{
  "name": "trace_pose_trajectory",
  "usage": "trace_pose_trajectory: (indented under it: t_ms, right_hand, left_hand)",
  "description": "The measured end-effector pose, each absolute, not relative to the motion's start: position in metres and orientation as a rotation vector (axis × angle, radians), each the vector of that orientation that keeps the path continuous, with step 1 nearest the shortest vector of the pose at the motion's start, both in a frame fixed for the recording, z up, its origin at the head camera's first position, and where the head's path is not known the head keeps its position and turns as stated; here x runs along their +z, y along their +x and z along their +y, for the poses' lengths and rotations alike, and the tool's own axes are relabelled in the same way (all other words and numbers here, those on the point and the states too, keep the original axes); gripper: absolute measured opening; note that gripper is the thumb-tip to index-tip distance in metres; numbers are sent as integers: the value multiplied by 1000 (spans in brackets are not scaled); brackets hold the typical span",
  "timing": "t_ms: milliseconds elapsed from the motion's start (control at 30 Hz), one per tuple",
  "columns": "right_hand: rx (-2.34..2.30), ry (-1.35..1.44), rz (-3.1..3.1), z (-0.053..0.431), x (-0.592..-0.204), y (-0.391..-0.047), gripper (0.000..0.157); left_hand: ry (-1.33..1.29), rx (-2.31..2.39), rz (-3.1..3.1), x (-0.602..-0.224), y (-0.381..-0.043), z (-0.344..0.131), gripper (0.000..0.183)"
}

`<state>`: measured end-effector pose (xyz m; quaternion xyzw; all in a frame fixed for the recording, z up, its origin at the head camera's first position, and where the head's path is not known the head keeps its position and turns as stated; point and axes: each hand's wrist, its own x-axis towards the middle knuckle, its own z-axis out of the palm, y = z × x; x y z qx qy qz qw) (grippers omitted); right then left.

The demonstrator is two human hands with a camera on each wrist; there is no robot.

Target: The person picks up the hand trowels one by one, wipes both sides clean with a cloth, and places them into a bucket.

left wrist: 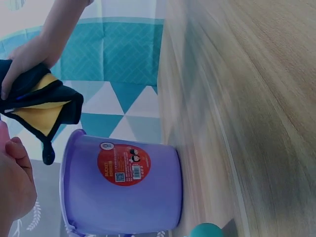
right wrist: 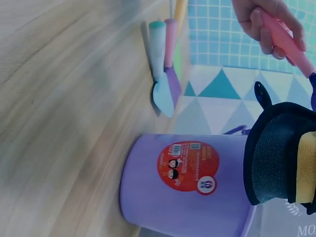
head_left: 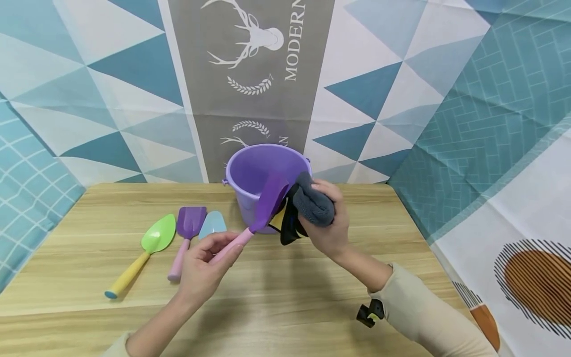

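Note:
My left hand (head_left: 202, 265) grips the pink handle of a toy shovel with a purple blade (head_left: 267, 203), tilted up to the right. The blade overlaps the mouth of a purple bucket (head_left: 247, 206) in the head view. My right hand (head_left: 330, 223) holds a bunched cloth (head_left: 314, 201), dark grey and yellow with black edging, against or right beside the blade's right edge. In the right wrist view the cloth (right wrist: 271, 163) hangs folded, its black loop sticking out. The right hand's fingertips are partly hidden behind the cloth.
Left of the bucket lie a green trowel with a yellow handle (head_left: 158, 235), a purple spade with a pink handle (head_left: 191, 223) and a light blue shovel (head_left: 214, 224), partly hidden by my left hand. Patterned cloth (head_left: 263, 106) backs the wooden table (head_left: 285, 307).

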<state>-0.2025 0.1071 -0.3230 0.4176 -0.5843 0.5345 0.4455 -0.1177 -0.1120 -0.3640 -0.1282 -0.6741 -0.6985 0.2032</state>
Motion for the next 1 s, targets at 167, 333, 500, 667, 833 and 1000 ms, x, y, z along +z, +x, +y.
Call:
trace_pose_trajectory:
  t_ms: [167,333,500,667,833,1000]
  right_hand:
    - [1318,1079,-1403,103,-319,-198,33]
    - [1249,1219,-1334,97,-322,-193,33]
    - [1148,1340,-1358,93,-331,-189,32]
    - [1019,1411,-1429,95,-335,-188,34]
    - [1154,1340,-1420,99,-329,-192,32]
    - [1299,1218,-1393,101,-317,-194,33]
  left_hand:
    - [-481,-1997,-1861,-366,-117,-113,25]
    - [-582,-1986,-1903,-366,-115,-117,35]
    - [-603,-2047,-1820,-364,-116,-119,35]
    - [-586,-1982,-1906,-363,-116,-126,34]
    - [-610,-1994,-1905,-365,-115,-132,37]
    - [-669,-1928,-1930,-365,-113,-133,32]
